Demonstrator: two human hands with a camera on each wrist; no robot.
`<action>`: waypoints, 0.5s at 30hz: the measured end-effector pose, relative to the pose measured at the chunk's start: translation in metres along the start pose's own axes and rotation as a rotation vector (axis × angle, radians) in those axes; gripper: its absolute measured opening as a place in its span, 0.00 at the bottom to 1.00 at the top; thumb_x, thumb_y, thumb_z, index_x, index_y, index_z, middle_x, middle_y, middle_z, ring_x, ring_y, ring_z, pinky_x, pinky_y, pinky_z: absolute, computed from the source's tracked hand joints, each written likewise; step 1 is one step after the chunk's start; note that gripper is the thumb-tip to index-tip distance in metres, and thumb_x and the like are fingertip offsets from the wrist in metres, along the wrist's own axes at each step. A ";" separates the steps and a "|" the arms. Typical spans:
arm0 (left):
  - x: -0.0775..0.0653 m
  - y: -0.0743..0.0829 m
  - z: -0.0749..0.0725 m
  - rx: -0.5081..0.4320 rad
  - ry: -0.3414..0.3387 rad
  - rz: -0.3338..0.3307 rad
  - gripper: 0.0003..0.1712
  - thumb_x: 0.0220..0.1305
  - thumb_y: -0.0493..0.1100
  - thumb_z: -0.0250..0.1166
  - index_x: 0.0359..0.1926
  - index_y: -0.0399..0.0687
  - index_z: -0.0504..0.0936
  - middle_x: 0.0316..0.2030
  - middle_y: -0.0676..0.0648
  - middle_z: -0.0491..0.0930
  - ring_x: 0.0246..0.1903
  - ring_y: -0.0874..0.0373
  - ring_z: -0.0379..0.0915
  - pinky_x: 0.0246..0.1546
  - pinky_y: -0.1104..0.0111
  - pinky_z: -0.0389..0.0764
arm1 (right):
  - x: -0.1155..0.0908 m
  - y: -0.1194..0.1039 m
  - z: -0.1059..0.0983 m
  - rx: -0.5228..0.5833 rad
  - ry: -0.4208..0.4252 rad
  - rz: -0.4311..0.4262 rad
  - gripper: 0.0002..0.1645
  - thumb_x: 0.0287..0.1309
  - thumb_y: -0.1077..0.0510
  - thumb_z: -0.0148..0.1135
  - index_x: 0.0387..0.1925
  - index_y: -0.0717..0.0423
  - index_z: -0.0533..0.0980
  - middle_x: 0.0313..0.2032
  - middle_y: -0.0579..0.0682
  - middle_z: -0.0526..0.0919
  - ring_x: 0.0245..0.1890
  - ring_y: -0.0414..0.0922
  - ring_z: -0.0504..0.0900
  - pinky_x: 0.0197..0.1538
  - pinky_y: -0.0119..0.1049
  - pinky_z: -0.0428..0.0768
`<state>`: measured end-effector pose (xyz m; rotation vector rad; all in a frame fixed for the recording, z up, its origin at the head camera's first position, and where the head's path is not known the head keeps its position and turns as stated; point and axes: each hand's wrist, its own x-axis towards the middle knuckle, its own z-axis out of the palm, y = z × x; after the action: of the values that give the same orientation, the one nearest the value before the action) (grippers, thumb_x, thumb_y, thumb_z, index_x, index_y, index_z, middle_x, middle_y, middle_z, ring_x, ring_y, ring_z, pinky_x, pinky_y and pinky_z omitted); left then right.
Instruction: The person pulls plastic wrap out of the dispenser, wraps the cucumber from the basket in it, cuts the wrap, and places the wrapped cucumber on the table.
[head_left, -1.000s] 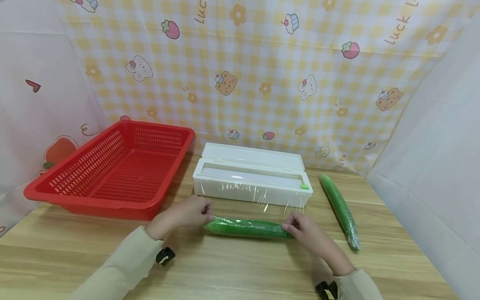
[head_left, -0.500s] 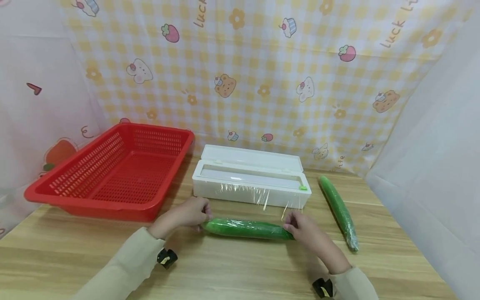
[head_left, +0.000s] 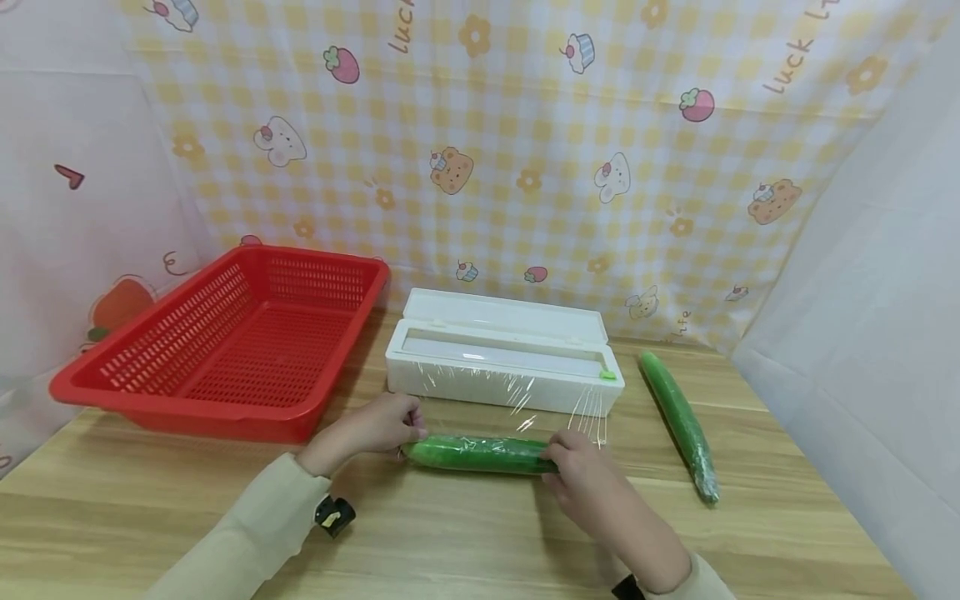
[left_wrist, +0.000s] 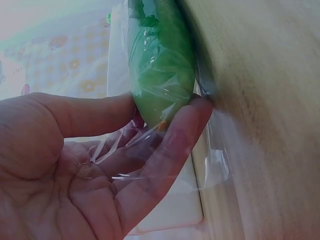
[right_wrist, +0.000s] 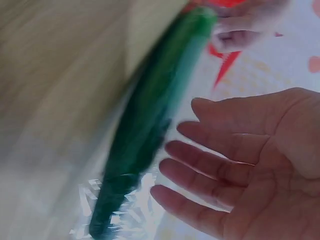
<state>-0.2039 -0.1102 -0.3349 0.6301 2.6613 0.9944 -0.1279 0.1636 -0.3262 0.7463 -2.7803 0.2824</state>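
A green cucumber [head_left: 476, 455] lies crosswise on the table, with shiny clear plastic wrap [left_wrist: 216, 162] over it. My left hand [head_left: 384, 423] holds its left, paler end; in the left wrist view the thumb and fingers pinch that tip through loose, crumpled film. At the darker right end is my right hand [head_left: 588, 479]. The right wrist view shows its fingers loosely extended beside the cucumber, with a gap between. Film spreads around the dark end there. Just behind stands a white plastic wrap dispenser [head_left: 495, 384], its lid raised, with film hanging down its front.
A second cucumber [head_left: 681, 425], its near end in crinkled film, lies on the right of the wooden table [head_left: 450, 533]. At the left stands a red perforated basket [head_left: 217, 406]. A checked cloth [head_left: 510, 217] hangs behind.
My right hand has shifted leftward along the cucumber, from pinching at its right end to loosened fingers beside it. The left hand stays at the left end.
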 end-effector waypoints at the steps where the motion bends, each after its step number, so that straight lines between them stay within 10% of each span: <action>1: 0.000 0.000 0.000 -0.006 -0.001 0.000 0.09 0.57 0.34 0.63 0.23 0.41 0.73 0.18 0.49 0.74 0.15 0.63 0.69 0.19 0.73 0.74 | 0.000 0.001 0.002 -0.010 -0.005 -0.005 0.13 0.43 0.66 0.69 0.35 0.64 0.79 0.36 0.49 0.77 0.39 0.45 0.77 0.42 0.38 0.79; 15: -0.001 0.002 -0.003 -0.138 -0.016 -0.062 0.05 0.61 0.35 0.60 0.30 0.37 0.74 0.20 0.46 0.74 0.15 0.59 0.71 0.20 0.69 0.76 | 0.009 0.013 0.016 -0.037 -0.057 0.015 0.27 0.41 0.64 0.71 0.47 0.63 0.76 0.39 0.50 0.75 0.44 0.48 0.74 0.49 0.45 0.75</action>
<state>-0.2039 -0.1113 -0.3312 0.5211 2.5548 1.1383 -0.1452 0.1667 -0.3405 0.7352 -2.8373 0.2148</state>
